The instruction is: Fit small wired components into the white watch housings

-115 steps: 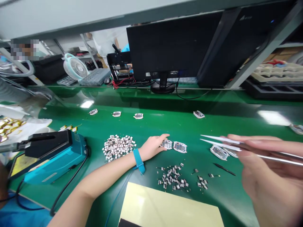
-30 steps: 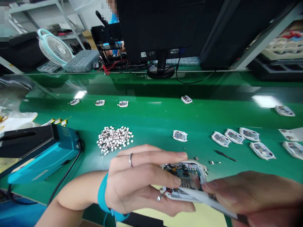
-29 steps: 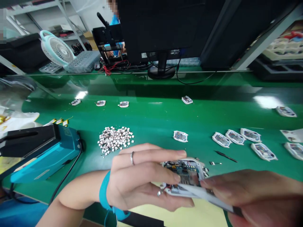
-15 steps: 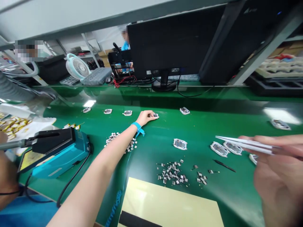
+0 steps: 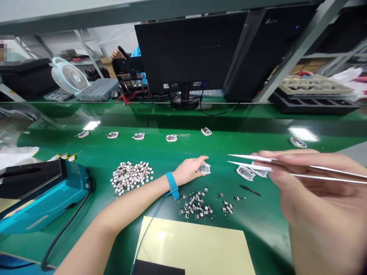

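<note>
My left hand (image 5: 187, 172), with a blue wrist strap (image 5: 172, 186), has its fingers and thumb around the edges of a small white-framed housing with a circuit board (image 5: 204, 168), which lies on the green mat. In my right hand (image 5: 312, 191) is a pair of tweezers (image 5: 258, 162), held level with the tips apart and nothing between them. Below the tweezers lie two more such housings (image 5: 245, 172), partly covered by the tweezers and hand. A loose pile of small dark parts with leads (image 5: 197, 205) is just in front of my left hand.
Across the back of the mat runs a row of similar housings (image 5: 139, 136). A heap of small whitish square parts (image 5: 130, 175) lies left of my forearm. Nearby are a black pen-like tool (image 5: 250, 190), a yellow sheet (image 5: 195, 244), a blue device with a cable (image 5: 46, 210) and a monitor (image 5: 189, 53).
My left hand has let go of a housing in the back row and come nearer, onto another one. The view has swung right. The tweezers stay in my right hand.
</note>
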A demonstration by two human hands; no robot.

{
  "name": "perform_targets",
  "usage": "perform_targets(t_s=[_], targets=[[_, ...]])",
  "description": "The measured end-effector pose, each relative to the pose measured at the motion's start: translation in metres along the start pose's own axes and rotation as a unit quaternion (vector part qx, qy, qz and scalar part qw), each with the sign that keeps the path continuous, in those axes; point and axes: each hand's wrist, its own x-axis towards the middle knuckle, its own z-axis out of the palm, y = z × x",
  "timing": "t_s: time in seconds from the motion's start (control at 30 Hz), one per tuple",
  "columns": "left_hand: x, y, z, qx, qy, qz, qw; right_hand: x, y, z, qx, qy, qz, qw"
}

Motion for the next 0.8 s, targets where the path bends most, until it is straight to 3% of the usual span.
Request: perform_targets(t_s=[0.13, 0.2, 0.33, 0.47, 0.6, 0.8], targets=[[-0.025, 0.034, -0.034, -0.048, 0.078, 0.001, 0.996, -0.001, 0.002, 0.005, -0.028, -0.100, -0.021, 0.994], [-0.044, 0.057, -0.052, -0.136, 0.132, 0.026, 0.982, -0.003, 0.003, 0.007, -0.028, -0.156, -0.034, 0.987], [-0.073, 0.086, -0.069, -0.167, 0.185, 0.063, 0.966, -0.009, 0.001, 0.010, -0.004, -0.194, -0.051, 0.980], [-0.081, 0.089, -0.071, -0.160, 0.194, 0.088, 0.964, -0.014, -0.001, 0.007, -0.002, -0.218, -0.082, 0.972], [-0.083, 0.091, -0.071, -0.136, 0.201, 0.122, 0.962, -0.021, -0.001, 0.004, 0.004, -0.186, -0.103, 0.977], [-0.084, 0.096, -0.076, -0.147, 0.209, 0.161, 0.953, -0.023, -0.004, 0.005, 0.048, -0.165, -0.015, 0.985]])
